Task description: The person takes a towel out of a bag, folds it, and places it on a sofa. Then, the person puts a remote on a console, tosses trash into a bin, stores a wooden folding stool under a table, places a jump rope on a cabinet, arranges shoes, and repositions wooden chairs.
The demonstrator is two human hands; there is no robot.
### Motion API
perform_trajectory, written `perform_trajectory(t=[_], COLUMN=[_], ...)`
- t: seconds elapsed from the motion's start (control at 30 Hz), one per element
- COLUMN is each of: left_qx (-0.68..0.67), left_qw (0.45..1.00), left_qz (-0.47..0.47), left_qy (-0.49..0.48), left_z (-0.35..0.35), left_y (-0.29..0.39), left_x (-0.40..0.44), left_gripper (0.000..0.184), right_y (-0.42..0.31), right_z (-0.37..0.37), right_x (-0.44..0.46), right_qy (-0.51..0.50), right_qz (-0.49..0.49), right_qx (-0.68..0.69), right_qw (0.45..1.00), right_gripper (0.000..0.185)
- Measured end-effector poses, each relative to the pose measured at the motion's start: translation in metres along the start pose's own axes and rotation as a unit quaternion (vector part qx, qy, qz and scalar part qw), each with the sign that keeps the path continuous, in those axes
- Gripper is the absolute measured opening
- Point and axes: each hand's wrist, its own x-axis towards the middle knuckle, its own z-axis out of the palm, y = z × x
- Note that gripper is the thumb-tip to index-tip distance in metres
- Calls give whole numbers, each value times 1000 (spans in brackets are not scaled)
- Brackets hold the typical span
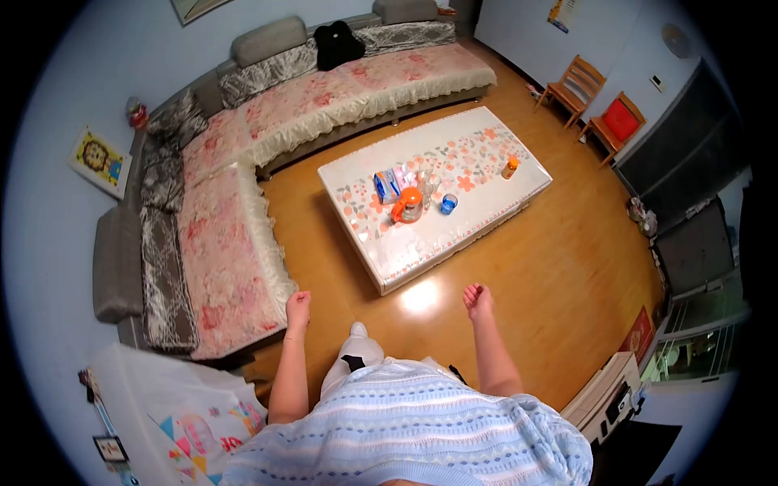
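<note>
My left hand (298, 309) is in front of my body at the left, beside the ruffled edge of the sofa cover, its fingers curled closed with nothing showing in them. Out to the right, my right hand (478, 300) is raised over the wooden floor, fingers curled in, with a small dark patch, perhaps shadow, at the fingertips. Neither hand touches the low table (405, 261) ahead. On its flowered cover stand an orange-lidded glass pitcher (408, 206), a blue cup (449, 204), a clear glass vessel (429, 185), a blue-and-white packet (386, 187) and an orange bottle (510, 168).
An L-shaped sofa (223, 251) with a pink floral cover runs along the left and back. Two wooden chairs (577, 85) stand by the far right wall, one with a red cushion (621, 121). A light cabinet (601, 389) is at my lower right. Wooden floor (559, 275) surrounds the table.
</note>
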Motion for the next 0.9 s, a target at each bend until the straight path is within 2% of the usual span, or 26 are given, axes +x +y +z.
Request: perform_trajectory(t=[0.13,0.27,0.43,0.67,0.9], left_qx=[12,-16,-45,-44,-30], left_qw=[999,992,974,938,910], left_qz=[16,34,22,-6,-8], left_qy=[-34,-117,-221,-345,-414], left_z=[-4,25,116,284,466], left_y=[29,53,101,157,192], left_x=[62,116,135,95,49], left_gripper=[10,8,9,11,14], right_y=[-3,-13,-29,-90,-202], right_z=[63,80,33,-60,-157], right_x=[-28,-48,-42,-7,57], right_qy=[-7,-15,47,196,178], right_qz=[-53,-100,-117,-134,-173], right_qx=[-7,-1,53,140,173], right_qw=[999,995,991,961,953], right_gripper=[22,22,22,20,20])
